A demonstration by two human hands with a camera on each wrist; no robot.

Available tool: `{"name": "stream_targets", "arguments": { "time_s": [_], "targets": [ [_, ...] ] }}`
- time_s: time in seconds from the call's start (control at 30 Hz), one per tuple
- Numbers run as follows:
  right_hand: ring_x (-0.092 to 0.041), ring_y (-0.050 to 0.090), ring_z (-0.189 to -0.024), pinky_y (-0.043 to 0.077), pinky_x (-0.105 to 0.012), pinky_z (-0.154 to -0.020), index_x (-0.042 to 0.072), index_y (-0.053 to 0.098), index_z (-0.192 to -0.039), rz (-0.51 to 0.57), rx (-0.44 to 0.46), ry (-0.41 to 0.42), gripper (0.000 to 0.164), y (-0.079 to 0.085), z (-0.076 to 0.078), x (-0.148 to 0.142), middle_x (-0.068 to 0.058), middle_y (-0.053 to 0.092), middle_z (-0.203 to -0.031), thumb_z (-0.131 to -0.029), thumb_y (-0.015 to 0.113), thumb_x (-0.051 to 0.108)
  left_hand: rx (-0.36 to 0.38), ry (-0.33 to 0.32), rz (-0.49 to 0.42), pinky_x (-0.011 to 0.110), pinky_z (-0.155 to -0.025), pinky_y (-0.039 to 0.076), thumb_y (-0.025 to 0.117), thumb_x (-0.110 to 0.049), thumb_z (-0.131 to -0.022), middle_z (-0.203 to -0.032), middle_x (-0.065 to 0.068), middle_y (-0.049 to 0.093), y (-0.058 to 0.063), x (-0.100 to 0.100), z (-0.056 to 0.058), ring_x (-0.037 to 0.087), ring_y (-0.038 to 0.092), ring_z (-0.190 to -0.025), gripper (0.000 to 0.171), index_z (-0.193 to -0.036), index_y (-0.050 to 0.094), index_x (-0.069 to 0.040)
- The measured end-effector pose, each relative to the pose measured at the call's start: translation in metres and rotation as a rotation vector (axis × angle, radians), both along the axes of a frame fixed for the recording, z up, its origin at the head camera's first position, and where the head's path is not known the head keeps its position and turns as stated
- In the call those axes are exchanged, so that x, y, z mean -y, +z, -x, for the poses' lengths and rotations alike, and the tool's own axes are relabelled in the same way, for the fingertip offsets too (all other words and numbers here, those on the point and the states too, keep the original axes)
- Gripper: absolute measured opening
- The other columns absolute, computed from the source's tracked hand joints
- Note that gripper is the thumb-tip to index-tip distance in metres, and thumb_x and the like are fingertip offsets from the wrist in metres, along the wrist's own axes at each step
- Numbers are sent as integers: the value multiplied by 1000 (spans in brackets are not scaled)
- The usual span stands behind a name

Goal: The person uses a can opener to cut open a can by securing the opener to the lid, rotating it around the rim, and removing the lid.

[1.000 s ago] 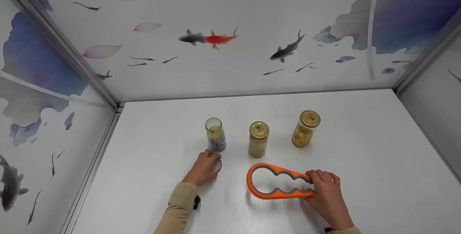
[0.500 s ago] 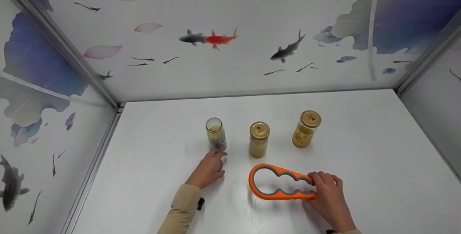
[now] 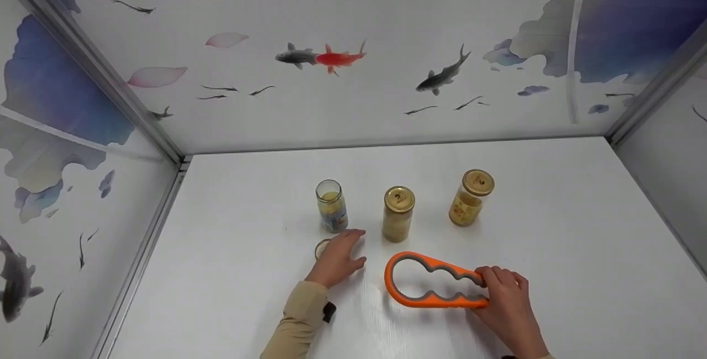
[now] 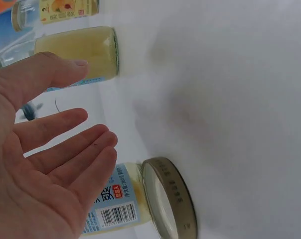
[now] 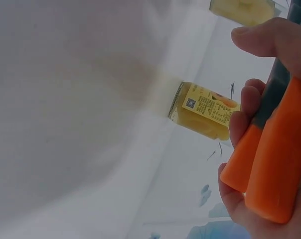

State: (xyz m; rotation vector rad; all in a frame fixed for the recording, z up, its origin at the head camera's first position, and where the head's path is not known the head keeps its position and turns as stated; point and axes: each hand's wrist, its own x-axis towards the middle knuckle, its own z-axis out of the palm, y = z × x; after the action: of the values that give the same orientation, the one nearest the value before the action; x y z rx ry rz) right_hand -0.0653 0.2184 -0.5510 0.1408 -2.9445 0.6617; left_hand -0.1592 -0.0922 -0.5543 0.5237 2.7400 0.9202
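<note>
My left hand (image 3: 338, 257) hovers over the table with its fingers spread and holds nothing. Partly behind it lies a loose jar lid (image 3: 322, 248), its rim marked with print in the left wrist view (image 4: 178, 199). Just beyond stands a lidless glass jar (image 3: 332, 207) with a blue label and pale yellow contents. My right hand (image 3: 505, 304) grips the handle end of an orange and grey jar opener (image 3: 406, 298), whose loop points left. To the right of the open jar is a jar with a gold lid (image 3: 397, 214).
Farther right stands another gold-lidded jar (image 3: 469, 199) with a yellow label. The white table (image 3: 221, 270) meets a printed back wall (image 3: 353, 121) and side walls with metal posts.
My left hand has let go of the lid and moved right, leaving it on the table before the open jar. The right hand and jar opener have barely shifted.
</note>
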Motion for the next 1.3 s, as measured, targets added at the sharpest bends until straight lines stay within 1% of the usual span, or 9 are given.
{"name": "stream_targets", "arguments": {
  "time_s": [0.2,0.4,0.5,0.63,0.7,0.87,1.03,1.13,1.3],
  "targets": [
    [-27,51,-84,33,-58,-89,8,60,-94,4,-20,-4,42,-4,-2,-4,3,51,-77,-61,86,3,27,-11,-69,45,-106,36,72,-9,-87,-132,17,54,-1,-8,8,32,46,-127,51,-132,53,3],
    [-29,53,-86,33,-58,-89,7,60,-95,1,-23,-12,45,-6,-3,-6,3,51,-77,-59,87,1,11,-26,-84,45,-104,37,73,-9,-85,-130,20,55,-6,-13,17,34,48,-123,53,-131,52,6],
    [-29,54,-87,33,-58,-89,7,60,-95,-6,-22,-10,46,-6,-4,-7,4,51,-77,-58,88,1,12,-16,-110,45,-104,37,73,-10,-85,-130,21,55,-7,-18,21,34,49,-123,56,-133,50,6],
    [-29,54,-86,32,-59,-90,7,60,-95,-11,7,-16,46,-7,-5,-9,3,51,-78,-59,87,1,49,5,-151,43,-104,38,73,-10,-85,-131,21,54,-5,-27,26,33,48,-124,59,-136,48,5],
    [-29,54,-85,33,-59,-91,6,60,-95,-12,14,-21,45,-7,-5,-9,1,53,-79,-60,87,0,61,2,-159,43,-104,38,74,-10,-85,-131,21,54,-3,-31,28,33,49,-124,60,-136,48,5],
    [-30,55,-87,33,-60,-92,6,61,-95,-24,14,-23,40,-9,-8,-10,-2,56,-81,-63,84,-2,58,-6,-168,42,-104,39,75,-7,-83,-132,21,54,-1,-40,35,33,49,-124,61,-135,47,7],
    [-30,54,-88,32,-60,-92,6,61,-96,-31,45,-25,39,-11,-11,-11,-2,55,-81,-64,83,-2,62,11,-196,42,-104,38,78,-6,-79,-132,20,54,0,-47,43,33,49,-124,63,-134,49,6],
    [-30,53,-88,31,-61,-93,6,62,-96,-30,63,-32,38,-11,-13,-13,-3,55,-81,-65,83,-2,76,19,-251,41,-104,38,81,-8,-77,-130,19,55,-1,-52,48,31,50,-124,65,-132,50,5],
    [-31,53,-88,30,-61,-93,7,61,-94,-24,69,-36,36,-11,-17,-16,-3,55,-81,-66,82,-2,110,50,-400,40,-104,39,83,-8,-73,-128,12,58,-4,-60,54,26,50,-123,66,-130,51,-1]
  ]
}}
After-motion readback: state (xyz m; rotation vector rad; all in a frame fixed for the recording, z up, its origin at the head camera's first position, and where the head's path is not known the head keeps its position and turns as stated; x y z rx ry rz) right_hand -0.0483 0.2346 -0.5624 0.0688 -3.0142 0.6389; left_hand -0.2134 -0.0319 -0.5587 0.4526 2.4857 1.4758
